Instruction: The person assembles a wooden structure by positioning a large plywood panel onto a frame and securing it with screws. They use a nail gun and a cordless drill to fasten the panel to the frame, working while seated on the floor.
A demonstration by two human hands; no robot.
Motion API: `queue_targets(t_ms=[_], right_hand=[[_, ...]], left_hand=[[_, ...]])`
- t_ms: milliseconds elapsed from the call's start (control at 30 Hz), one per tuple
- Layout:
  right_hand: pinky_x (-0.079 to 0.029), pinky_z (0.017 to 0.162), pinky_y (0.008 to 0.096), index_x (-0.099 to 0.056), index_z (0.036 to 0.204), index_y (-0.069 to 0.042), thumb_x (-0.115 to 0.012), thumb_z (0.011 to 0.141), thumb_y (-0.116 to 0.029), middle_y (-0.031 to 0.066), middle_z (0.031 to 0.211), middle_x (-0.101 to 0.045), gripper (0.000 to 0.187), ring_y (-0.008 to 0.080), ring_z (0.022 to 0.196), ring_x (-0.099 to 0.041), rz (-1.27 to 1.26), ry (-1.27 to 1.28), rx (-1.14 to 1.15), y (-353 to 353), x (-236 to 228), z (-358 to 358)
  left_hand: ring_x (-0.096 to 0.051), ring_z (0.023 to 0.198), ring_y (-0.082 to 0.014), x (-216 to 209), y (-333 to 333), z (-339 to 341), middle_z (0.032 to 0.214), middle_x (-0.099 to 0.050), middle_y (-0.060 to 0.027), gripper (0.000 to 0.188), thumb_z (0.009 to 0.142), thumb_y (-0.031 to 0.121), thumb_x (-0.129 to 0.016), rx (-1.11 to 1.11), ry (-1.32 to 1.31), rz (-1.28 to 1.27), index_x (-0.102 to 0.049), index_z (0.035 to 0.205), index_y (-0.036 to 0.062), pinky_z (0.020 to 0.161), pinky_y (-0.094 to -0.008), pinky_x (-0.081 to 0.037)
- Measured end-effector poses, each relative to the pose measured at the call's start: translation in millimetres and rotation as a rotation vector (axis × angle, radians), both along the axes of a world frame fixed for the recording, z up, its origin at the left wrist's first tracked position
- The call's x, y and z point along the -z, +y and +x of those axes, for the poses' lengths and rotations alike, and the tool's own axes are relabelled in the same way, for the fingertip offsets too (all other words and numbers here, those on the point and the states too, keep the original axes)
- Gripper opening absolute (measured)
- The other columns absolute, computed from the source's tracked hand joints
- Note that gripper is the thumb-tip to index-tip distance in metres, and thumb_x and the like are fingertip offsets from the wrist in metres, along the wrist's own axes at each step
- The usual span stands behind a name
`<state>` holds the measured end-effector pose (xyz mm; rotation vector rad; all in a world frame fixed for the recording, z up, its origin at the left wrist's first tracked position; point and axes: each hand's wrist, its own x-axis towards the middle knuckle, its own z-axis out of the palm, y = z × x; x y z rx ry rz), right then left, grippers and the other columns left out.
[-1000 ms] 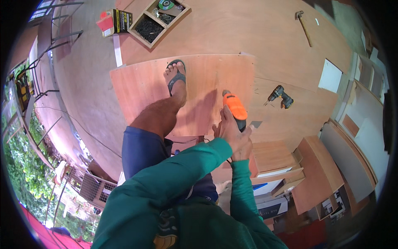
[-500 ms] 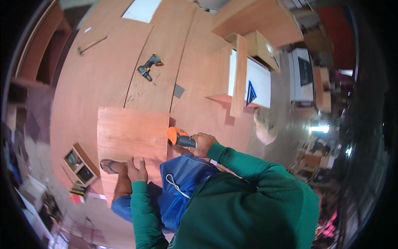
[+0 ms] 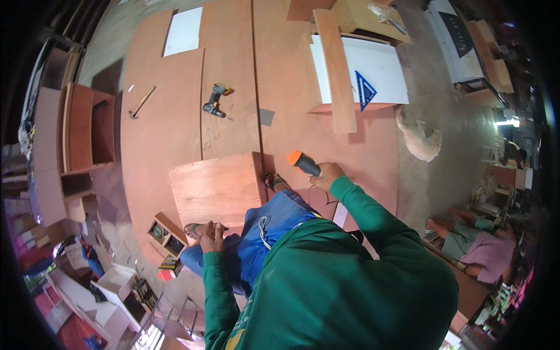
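Note:
My right hand (image 3: 328, 176) is closed round the dark body of an orange-and-black handheld power tool (image 3: 304, 163), raised to the right of a wooden box (image 3: 216, 189). What kind of tool it is, I cannot make out. The box lies on the plywood sheets (image 3: 163, 116) with its pale panel facing up and small fastener marks along the edge. Above the box's near left corner, by my sandalled foot, my left hand (image 3: 212, 235) holds nothing that I can see, its fingers partly stretched out.
Beyond the box lie a cordless drill (image 3: 216, 100), a hammer (image 3: 142, 102) and a grey square piece (image 3: 266, 117). A blue speed square (image 3: 365, 91) rests on a white-lined cabinet (image 3: 379, 64). An animal (image 3: 420, 139) lies right of the sheets. A small divided box (image 3: 167, 236) stands left.
My right hand has carried the power tool away from the box's right edge, up and to the right. My left hand's fingers are less spread. The view has shifted.

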<state>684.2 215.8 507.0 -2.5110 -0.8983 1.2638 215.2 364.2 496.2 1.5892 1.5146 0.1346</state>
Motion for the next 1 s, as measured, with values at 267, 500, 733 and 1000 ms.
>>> queue_targets(t_ms=[267,500,733,1000], right_hand=[[-0.06,0.103,0.0433,-0.08,0.123,-0.009,-0.089,0.077,-0.039,0.0229,0.121,-0.078,0.055,0.0329,0.118,-0.076,-0.455,-0.081,-0.048,-28,96,44],[-0.063,0.075,0.0459,-0.08,0.106,-0.006,-0.085,0.081,-0.039,0.0177,0.093,-0.079,0.042,0.0293,0.081,-0.077,-0.702,-0.016,-0.221,-73,182,65],[-0.058,0.059,0.0452,-0.077,0.091,-0.006,-0.082,0.081,-0.038,0.0123,0.076,-0.075,0.033,0.0267,0.063,-0.071,-0.818,0.429,0.099,-76,151,89],[-0.055,0.052,0.0416,-0.064,0.112,-0.003,-0.081,0.08,-0.027,0.0112,0.07,-0.069,0.044,0.0246,0.057,-0.065,-0.843,0.668,-0.007,-47,148,107]], left_hand=[[-0.071,0.123,-0.0406,-41,-22,-17,0.134,-0.072,-0.0284,0.059,0.105,0.043,-0.069,-0.044,0.277,0.038,-0.067,0.138,-0.0051,0.105,-0.0446,-0.055],[-0.064,0.138,-0.0397,-70,-61,-23,0.16,-0.053,-0.0309,0.057,0.105,0.033,-0.072,-0.271,0.179,0.057,-0.062,0.143,-0.0092,0.114,-0.0427,-0.051],[-0.061,0.138,-0.0425,-94,-80,-3,0.165,-0.046,-0.032,0.052,0.106,0.035,-0.07,-0.357,0.336,0.361,-0.065,0.142,-0.002,0.108,-0.0452,-0.054],[-0.047,0.152,-0.0447,-134,-83,-135,0.168,-0.041,-0.0312,0.049,0.1,0.023,-0.078,0.0,0.54,0.314,-0.065,0.144,0.0046,0.12,-0.0477,-0.044]])
